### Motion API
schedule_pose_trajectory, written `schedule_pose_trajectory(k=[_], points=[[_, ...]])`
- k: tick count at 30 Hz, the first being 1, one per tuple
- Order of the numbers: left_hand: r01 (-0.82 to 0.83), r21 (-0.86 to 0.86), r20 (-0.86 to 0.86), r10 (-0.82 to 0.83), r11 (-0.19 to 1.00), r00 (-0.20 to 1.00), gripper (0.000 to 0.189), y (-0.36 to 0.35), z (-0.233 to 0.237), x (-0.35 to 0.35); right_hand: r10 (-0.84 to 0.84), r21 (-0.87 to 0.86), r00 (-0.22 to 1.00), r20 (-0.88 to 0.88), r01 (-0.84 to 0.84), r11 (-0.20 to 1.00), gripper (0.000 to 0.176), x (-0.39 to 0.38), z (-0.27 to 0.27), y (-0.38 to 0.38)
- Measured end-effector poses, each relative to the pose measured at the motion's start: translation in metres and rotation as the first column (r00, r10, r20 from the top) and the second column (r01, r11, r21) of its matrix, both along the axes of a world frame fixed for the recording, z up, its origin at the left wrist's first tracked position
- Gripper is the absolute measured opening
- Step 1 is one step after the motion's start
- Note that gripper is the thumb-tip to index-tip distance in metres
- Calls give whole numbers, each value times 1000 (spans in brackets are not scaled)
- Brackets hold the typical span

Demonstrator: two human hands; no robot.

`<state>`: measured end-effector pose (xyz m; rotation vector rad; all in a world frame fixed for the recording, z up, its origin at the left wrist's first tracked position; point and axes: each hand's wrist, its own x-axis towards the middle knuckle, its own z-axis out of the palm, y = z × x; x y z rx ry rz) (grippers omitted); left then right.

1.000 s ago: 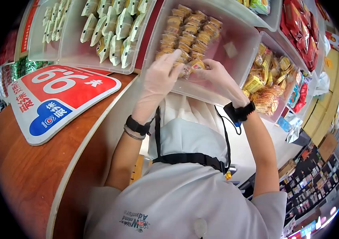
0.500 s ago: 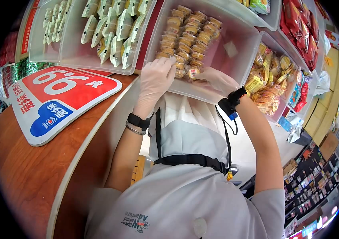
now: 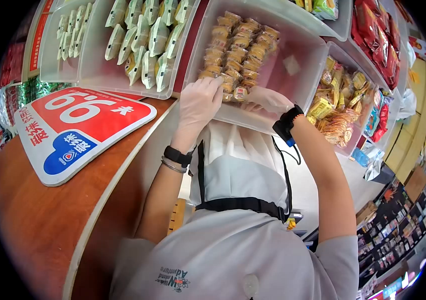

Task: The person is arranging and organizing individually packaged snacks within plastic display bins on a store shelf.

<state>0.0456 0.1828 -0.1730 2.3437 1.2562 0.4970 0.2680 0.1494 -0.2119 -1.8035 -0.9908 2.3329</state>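
Note:
Rows of small wrapped round cakes (image 3: pixel 238 47) stand in a clear plastic bin (image 3: pixel 300 42). My left hand (image 3: pixel 201 100), in a thin clear glove, reaches over the bin's near wall with its fingertips at the near end of the left row. Gloved too, my right hand (image 3: pixel 269 100) is inside the near side of the bin, its fingers drawn together against a wrapped cake with a red-and-white label (image 3: pixel 240 93). That cake lies at the near end of the rows, label up. The left fingertips partly cover the cakes beneath them.
A red, white and blue price sign (image 3: pixel 80 127) lies on the wooden counter (image 3: pixel 28 220) at the left. Another bin (image 3: pixel 118 75) holds white-and-green packets. To the right, a bin of yellow snack packs (image 3: pixel 335 100) adjoins red packets (image 3: pixel 378 40).
The whole view has shifted slightly. Both hands stay at the near end of the cake rows, with only small finger movement.

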Motion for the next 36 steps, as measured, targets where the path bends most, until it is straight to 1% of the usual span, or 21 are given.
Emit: schedule_pose_trajectory(k=[1, 2, 3, 5, 6, 10, 11, 13, 15, 17, 19, 20, 22, 24, 25, 27, 28, 30, 31, 33, 36], points=[[-7, -5, -5, 7, 1000, 1000, 17, -1, 0, 0, 4, 70, 1000, -24, -2, 998, 44, 1, -1, -1], [-5, -4, -8, 5, 1000, 1000, 17, 2, 0, 2, 200, 65, 966, 164, -213, 975, 45, -7, -11, 7], [-5, -3, -8, 5, 1000, 1000, 17, 1, 1, 1, 200, 67, 966, 164, -213, 975, 45, -15, -4, 12], [-4, 11, -2, 4, 1000, 1000, 18, 3, 2, 3, 394, -86, 814, 427, -397, 914, 43, -22, 18, 23], [1, 7, -6, -1, 1000, 1000, 18, 3, 3, 3, 437, -116, 771, 464, -436, 892, 41, -23, 1, 21], [4, 35, -20, -3, 999, 1000, 15, 3, 5, 5, 319, 87, 758, 569, -442, 893, 39, -24, 27, 9], [19, 44, -4, -18, 999, 1000, 15, 3, 7, 5, 409, 181, 688, 599, -614, 768, 34, -19, 13, 2], [18, 50, -25, -17, 999, 1000, 16, 3, 8, 7, 381, 348, 610, 695, -749, 564, 29, -19, 52, -7], [45, 46, -24, -44, 998, 999, 16, 3, 5, 6, 158, 515, 685, 711, -660, 548, 30, -18, 49, -23], [44, -9, -77, -45, 999, 996, 15, 2, 6, 7, -17, 622, 794, 608, -462, 632, 31, -10, 81, -33], [48, -44, -119, -53, 998, 991, 17, 0, 10, 8, -230, 751, 819, 526, -320, 578, 26, 9, 98, -55], [40, -90, -97, -48, 995, 994, 16, 0, 11, 10, -238, 753, 812, 532, -326, 571, 26, 20, 110, -67], [29, -213, -93, -50, 977, 994, 18, 0, 21, 19, -513, 781, 708, 485, -86, 619, 24, 46, 136, -90], [52, -206, -79, -69, 977, 995, 20, -3, 46, 42, -689, 849, 541, 482, -94, 520, 25, 74, 132, -119], [69, -207, -72, -85, 976, 994, 23, -5, 59, 55, -697, 854, 535, 477, -96, 511, 25, 90, 126, -135], [144, -214, -19, -151, 966, 988, 34, -11, 81, 87, -786, 845, 401, 472, 51, 533, 40, 119, 116, -165], [255, -224, 1, -262, 941, 965, 40, -16, 94, 105, -794, 850, 391, 466, 52, 525, 40, 128, 120, -173], [431, -224, 20, -438, 874, 899, 57, -27, 99, 138, -718, 763, 262, 645, -274, 585, 61, 145, 127, -186], [436, -216, 17, -443, 874, 896, 57, -34, 101, 153, -725, 768, 258, 639, -272, 580, 61, 151, 127, -189], [556, -175, 15, -562, 813, 827, 62, -47, 105, 186, -598, 661, 288, 748, -402, 634, 80, 163, 126, -193], [619, -239, 51, -627, 748, 778, 58, -65, 98, 229, -637, 741, 385, 668, -269, 615, 80, 178, 112, -195]])
